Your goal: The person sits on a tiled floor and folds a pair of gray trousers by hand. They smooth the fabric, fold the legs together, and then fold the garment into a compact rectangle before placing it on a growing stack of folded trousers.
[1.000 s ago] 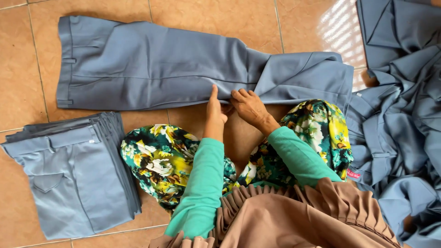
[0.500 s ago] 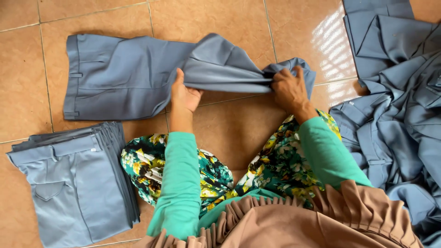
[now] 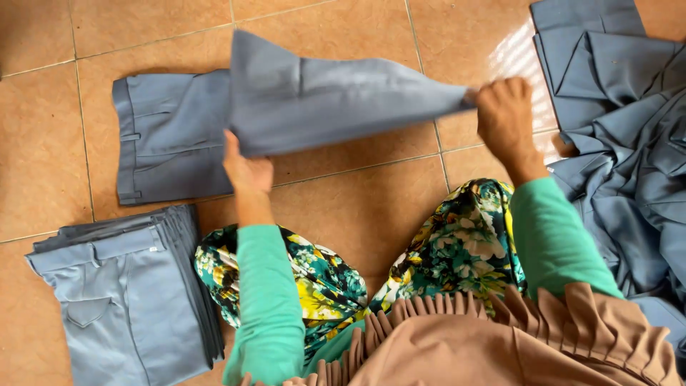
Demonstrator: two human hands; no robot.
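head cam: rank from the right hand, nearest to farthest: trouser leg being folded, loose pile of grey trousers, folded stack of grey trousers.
1. trouser leg: gripped at its end by the right hand.
2. loose pile: on the tiles just right of that hand.
3. folded stack: far lower left, beyond the left hand.

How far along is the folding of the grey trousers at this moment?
Done: a neat stack of folded trousers lies at lower left. In hand: the left hand and right hand hold the legs of one pair of grey trousers raised above the tiled floor, its waistband flat. Left: a loose heap of grey trousers at right looks unfolded.
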